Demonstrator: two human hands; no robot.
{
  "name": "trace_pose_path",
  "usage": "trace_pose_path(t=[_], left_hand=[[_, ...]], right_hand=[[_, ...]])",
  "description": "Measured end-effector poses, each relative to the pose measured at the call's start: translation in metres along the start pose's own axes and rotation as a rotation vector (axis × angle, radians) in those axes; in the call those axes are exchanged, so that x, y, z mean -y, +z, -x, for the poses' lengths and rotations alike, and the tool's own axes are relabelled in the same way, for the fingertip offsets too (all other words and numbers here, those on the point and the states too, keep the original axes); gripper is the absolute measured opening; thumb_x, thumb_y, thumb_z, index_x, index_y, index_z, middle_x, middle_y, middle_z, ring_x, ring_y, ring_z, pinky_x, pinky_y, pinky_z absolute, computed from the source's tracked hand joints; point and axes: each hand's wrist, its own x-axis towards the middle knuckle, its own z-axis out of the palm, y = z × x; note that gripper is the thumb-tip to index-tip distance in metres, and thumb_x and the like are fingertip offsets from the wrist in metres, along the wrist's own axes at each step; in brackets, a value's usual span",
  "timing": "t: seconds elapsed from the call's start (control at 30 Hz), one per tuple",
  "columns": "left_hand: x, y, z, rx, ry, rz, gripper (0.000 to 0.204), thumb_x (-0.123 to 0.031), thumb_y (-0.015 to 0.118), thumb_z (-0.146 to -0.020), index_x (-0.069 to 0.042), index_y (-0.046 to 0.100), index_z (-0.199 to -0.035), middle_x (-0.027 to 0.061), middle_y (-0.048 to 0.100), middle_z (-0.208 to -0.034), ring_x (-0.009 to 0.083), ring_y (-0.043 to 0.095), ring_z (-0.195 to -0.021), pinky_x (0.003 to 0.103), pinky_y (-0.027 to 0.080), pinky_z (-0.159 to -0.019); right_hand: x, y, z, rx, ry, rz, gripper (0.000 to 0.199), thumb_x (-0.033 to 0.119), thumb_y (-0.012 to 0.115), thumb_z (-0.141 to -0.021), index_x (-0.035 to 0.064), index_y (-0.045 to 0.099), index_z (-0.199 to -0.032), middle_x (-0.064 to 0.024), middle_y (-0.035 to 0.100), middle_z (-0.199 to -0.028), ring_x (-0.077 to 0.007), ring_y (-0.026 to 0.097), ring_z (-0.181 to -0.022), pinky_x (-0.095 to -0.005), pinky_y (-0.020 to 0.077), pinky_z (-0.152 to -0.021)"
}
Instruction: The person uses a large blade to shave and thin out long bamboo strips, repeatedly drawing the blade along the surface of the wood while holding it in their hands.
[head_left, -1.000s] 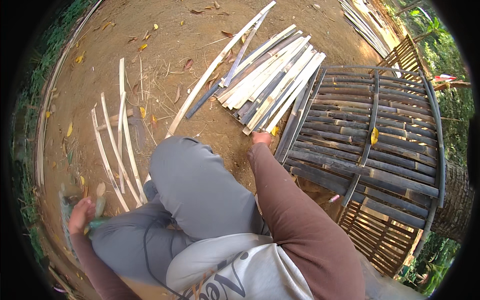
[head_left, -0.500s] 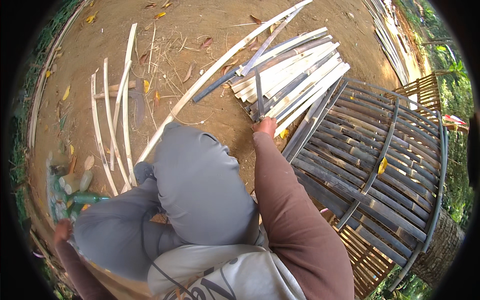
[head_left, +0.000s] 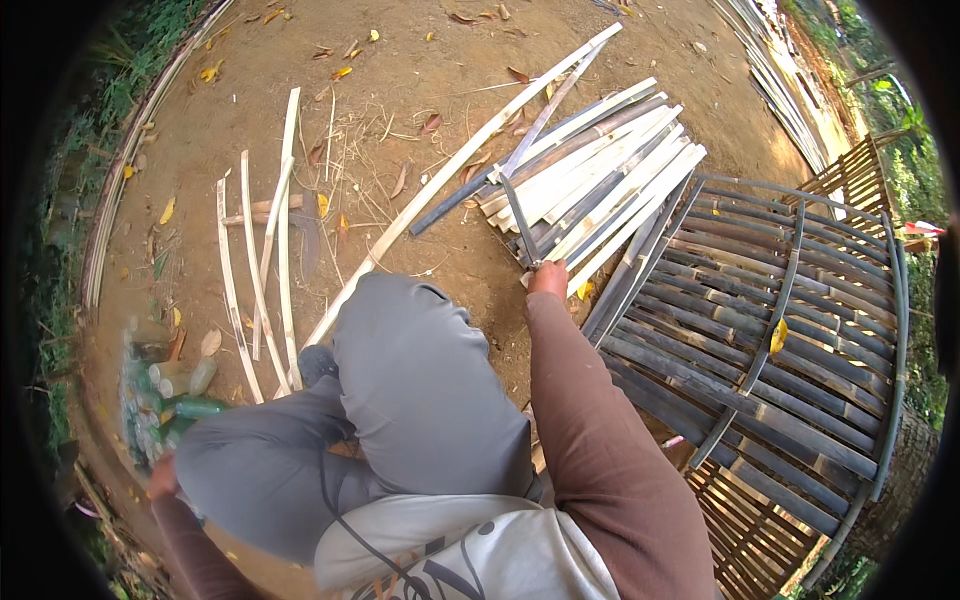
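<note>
Strip (head_left: 518, 216) (R hand (head_left: 548, 279)), lengthwise fwd-L

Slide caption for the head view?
Right hand gripping a dark blade-like tool by piled bamboo strips, left hand beside the grey-trousered leg, slatted bamboo frame at right.

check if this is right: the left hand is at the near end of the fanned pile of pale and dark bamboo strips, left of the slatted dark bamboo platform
The hand is wrong: the head view shows the right hand, not the left hand, at the near end of the fanned bamboo pile, left of the slatted platform.
</note>
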Motion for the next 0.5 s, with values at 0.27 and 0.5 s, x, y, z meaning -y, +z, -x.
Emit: trace_pose_path(t=[0.27, 0.5], left_hand=[[0.093, 0.03, 0.049, 0.065, -0.414, 0.524, 0.053, -0.056, 0.063, -0.097, -0.011, 0.071, -0.123, 0.0066, 0.074, -0.096, 0.0214, 0.066, -0.076, 0.044, 0.053, -0.068], [0.173, 0.058, 0.102, 0.185, -0.78, 0.474, 0.047, -0.058, 0.06, -0.096, -0.02, 0.066, -0.123, 0.0076, 0.071, -0.098, 0.0235, 0.063, -0.071, 0.046, 0.05, -0.064]], right_hand=[[0.003, 0.006, 0.014, -0.061, 0.059, -0.028, 0.024, 0.012, 0.081, -0.085, 0.0018, 0.077, -0.107, -0.0191, 0.062, -0.122, -0.0402, 0.065, -0.115, -0.048, 0.0558, -0.098], [0.003, 0.003, -0.006, -0.144, -0.02, -0.002, 0.012, 0.007, 0.07, -0.088, 0.0006, 0.075, -0.097, -0.02, 0.066, -0.112, -0.0404, 0.064, -0.111, -0.0483, 0.0547, -0.095]])
